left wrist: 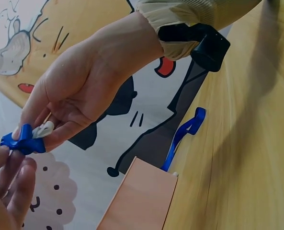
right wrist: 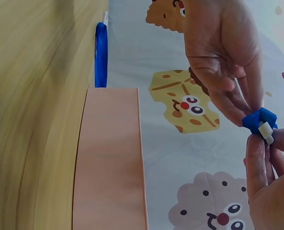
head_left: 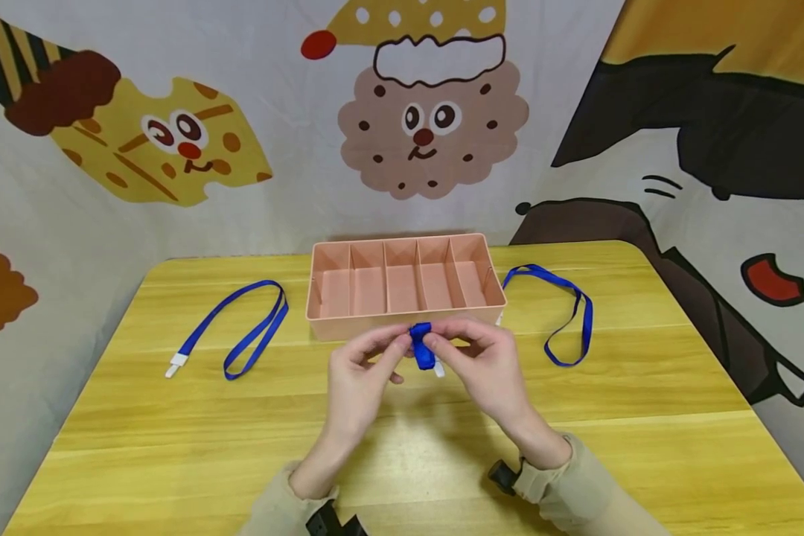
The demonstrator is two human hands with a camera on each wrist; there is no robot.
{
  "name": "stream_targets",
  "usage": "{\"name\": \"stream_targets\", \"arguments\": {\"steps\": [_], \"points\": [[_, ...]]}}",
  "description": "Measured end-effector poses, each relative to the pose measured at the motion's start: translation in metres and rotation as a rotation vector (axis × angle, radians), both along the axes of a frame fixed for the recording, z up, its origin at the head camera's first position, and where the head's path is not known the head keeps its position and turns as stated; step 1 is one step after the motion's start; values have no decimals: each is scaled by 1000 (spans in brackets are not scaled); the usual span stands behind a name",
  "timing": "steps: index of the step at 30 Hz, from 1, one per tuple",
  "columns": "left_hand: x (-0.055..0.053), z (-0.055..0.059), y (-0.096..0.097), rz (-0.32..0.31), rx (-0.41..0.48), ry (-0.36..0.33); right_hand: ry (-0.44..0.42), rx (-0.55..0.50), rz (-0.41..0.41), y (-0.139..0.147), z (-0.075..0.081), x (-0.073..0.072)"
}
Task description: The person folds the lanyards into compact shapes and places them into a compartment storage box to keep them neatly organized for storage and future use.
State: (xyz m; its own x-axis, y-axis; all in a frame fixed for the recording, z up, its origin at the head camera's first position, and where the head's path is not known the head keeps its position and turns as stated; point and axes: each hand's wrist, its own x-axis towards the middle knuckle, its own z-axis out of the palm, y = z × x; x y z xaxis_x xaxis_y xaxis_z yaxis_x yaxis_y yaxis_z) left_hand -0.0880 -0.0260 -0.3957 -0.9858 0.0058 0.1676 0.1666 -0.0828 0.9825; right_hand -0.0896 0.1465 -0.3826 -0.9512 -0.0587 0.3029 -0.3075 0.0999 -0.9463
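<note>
A folded lanyard (head_left: 423, 356) is bright blue with a white clip (right wrist: 266, 132); two more lanyards (head_left: 255, 334) are the same blue. The box (head_left: 328, 326) is salmon pink, the table (head_left: 174, 454) yellow with wood grain. The off-white backdrop (head_left: 295, 171) bears a brown-spotted yellow cheese (head_left: 154, 160) and a pinkish-tan biscuit (head_left: 458, 141) with dark spots. Sleeves (head_left: 589, 484) are beige, wrist cameras (head_left: 503, 476) black.

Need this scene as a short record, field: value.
held: bundled blue lanyard, white fitting showing
hands: left hand and right hand both pinch it, raised above the table
container: pink box, five compartments, beyond the hands
left of box: loose blue lanyard with white clip
right of box: another blue lanyard
backdrop: cartoon-print cloth
</note>
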Motion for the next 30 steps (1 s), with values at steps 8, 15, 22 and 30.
{"name": "stream_targets", "arguments": {"steps": [8, 15, 22, 30], "points": [[1, 1, 0, 59, -24, 72, -6, -4, 26, -1, 0, 2], [2, 0, 0, 59, -27, 82, -7, 7, 50, -2, 0, 3], [2, -2, -1, 45, -50, 155, 9, 29, 61, -2, 0, 3], [4, -3, 2, -21, -97, 174, 32, -38, 17, -1, -2, 0]]}}
